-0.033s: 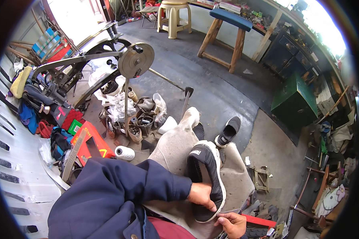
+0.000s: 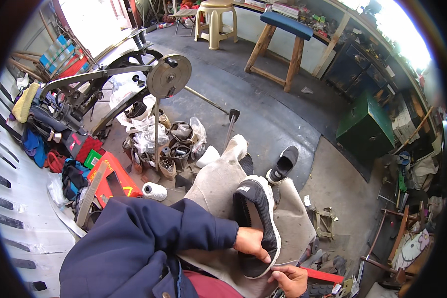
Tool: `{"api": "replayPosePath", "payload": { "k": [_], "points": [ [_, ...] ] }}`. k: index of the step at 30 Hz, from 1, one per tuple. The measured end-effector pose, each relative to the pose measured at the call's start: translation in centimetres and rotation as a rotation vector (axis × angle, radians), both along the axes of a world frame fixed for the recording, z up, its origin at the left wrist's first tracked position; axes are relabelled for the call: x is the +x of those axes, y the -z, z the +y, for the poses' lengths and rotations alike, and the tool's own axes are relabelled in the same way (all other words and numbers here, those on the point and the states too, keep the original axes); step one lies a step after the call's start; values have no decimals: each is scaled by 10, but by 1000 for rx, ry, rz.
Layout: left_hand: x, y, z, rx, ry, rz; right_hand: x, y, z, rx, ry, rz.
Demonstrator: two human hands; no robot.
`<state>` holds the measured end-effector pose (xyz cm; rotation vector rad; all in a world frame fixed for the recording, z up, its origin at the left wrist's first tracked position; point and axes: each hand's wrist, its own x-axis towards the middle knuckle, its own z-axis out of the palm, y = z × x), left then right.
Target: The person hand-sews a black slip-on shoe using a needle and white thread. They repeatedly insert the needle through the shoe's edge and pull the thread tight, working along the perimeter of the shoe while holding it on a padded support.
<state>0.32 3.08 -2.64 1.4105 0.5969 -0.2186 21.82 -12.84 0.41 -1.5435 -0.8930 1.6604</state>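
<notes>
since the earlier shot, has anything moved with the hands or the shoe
Nothing visibly changed. The left hand still grips the black shoe on the lap cloth, and the right hand still pinches its heel end. The second shoe lies as before.

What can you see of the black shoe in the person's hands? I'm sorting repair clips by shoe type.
The black shoe is a low slip-on with a mesh-like fabric upper, a white sole edge and a small pale tag at the top. It lies on a beige cloth over the person's lap, opening facing up. The left hand grips its side near the lower end; the right hand pinches the lower end's edge.
</notes>
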Motion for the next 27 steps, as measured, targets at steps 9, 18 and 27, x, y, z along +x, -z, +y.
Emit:
{"api": "replayPosePath", "payload": {
  "k": [9, 18, 27],
  "points": [
    [2, 13, 5, -428, -66, -379, 48, -13, -29, -53, -70, -15],
    [-21, -1, 19, 658, 239, -242, 52, -6, -30, -59, -102, -89],
    [-33, -4, 0, 945, 180, -247, 42, -18, -27, -16, -102, -107]
  ]
}}
